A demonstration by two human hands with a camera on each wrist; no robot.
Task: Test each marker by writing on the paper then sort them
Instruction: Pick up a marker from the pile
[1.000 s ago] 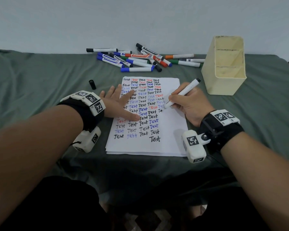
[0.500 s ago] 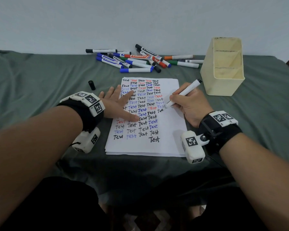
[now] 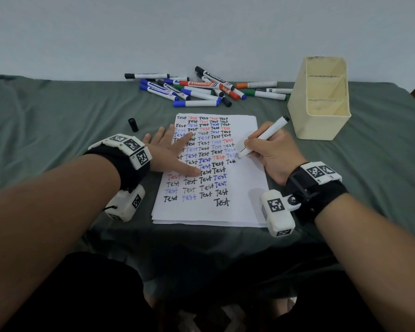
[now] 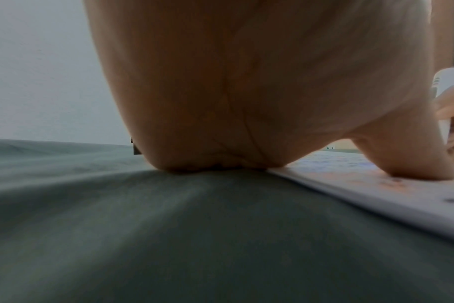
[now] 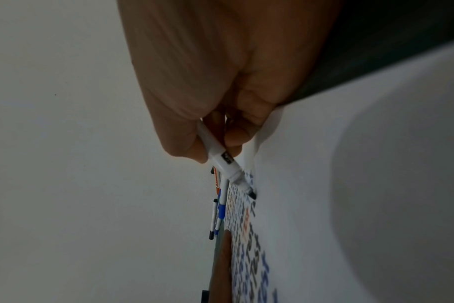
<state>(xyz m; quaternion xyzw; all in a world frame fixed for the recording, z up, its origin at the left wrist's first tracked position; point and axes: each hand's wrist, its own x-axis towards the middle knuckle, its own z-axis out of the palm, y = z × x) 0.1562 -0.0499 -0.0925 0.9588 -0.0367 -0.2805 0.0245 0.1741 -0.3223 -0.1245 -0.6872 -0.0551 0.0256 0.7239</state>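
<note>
A white-barrelled marker [image 3: 264, 137] is being gripped by the right hand [image 3: 271, 155], pinched between thumb and curled fingers [image 5: 184, 143] in a writing hold. The marker is being held tilted, its black rear end raised away from the person and its tip being pressed to the paper [image 3: 240, 188] at the right end of a row of "Test" words, about halfway down the sheet. In the right wrist view the dark tip is being seen touching the paper just beside the writing. The heel of the right hand is being rested on the paper's right margin, the wrist being bent slightly inward.

The left hand [image 3: 170, 152] is being laid flat on the paper's left edge, fingers spread and straight, nothing being held; the thumb is being stretched across the written rows and the palm heel is being set on the green cloth [image 3: 58, 130] just beside the sheet, as the left wrist view shows.

Beyond the paper's far edge a pile of capped markers [image 3: 201, 88] is being left lying on the cloth. A loose black cap [image 3: 133, 124] is lying to the left of the paper's far corner. A cream divided holder [image 3: 321, 99] is standing to the right of the paper's far corner, tilted towards the person.
</note>
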